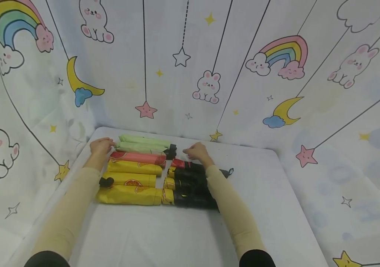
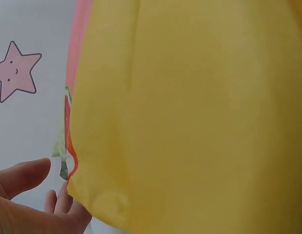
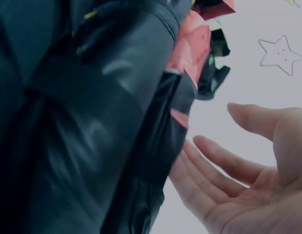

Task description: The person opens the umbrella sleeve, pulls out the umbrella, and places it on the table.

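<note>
Both hands [image 1: 101,147] [image 1: 198,152] reach the far side of the row, each grip apart.

Head: the green rolls [image 1: 136,147] lie farthest back on the table [image 1: 136,233], left hand at their left end, right hand near their other end. Left wrist: thumb and fingers stand apart; a yellow roll [image 2: 190,117] partly hides them, so contact is unclear. Right wrist: the grip is apart, beside black rolls [image 3: 92,122]. Light, level fingertip nudges at both ends should keep the row straight; the right sleeve [image 1: 233,207] could drag the black rolls.
</note>
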A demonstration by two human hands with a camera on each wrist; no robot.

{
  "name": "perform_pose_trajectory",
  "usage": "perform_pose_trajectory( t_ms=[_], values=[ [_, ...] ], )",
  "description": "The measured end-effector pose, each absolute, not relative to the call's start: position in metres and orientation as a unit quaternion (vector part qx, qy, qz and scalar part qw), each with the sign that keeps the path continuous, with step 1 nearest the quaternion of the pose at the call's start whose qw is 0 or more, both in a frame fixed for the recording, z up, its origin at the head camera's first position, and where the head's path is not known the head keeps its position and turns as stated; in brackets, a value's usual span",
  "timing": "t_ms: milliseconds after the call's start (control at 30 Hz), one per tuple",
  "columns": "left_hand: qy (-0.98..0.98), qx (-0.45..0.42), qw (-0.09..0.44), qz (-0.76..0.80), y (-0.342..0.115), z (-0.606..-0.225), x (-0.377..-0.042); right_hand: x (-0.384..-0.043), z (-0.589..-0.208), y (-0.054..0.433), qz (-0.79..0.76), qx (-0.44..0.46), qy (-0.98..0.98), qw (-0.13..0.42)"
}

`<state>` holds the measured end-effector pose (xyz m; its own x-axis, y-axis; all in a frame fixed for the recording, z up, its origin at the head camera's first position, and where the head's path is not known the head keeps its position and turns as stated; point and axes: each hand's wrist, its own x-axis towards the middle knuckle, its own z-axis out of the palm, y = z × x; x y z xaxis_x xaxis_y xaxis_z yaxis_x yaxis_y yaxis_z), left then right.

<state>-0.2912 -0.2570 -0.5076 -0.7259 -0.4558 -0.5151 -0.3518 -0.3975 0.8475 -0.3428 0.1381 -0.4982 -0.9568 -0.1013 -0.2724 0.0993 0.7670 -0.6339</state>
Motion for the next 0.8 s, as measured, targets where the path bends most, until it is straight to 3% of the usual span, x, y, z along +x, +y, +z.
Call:
perform_pose_trajectory(
  t_ms=[400, 800],
  values=[
    [-0.587, 0.359, 0.042, -0.724, -0.252, -0.517, -0.297, -0.344, -0.516, 0.110, -0.349, -0.038, 0.922, 0.161],
    [-0.575, 0.365, 0.047, -0.731, -0.249, -0.522, -0.298, -0.348, -0.526, 0.086, -0.334, -0.011, 0.928, 0.165]
  ],
)
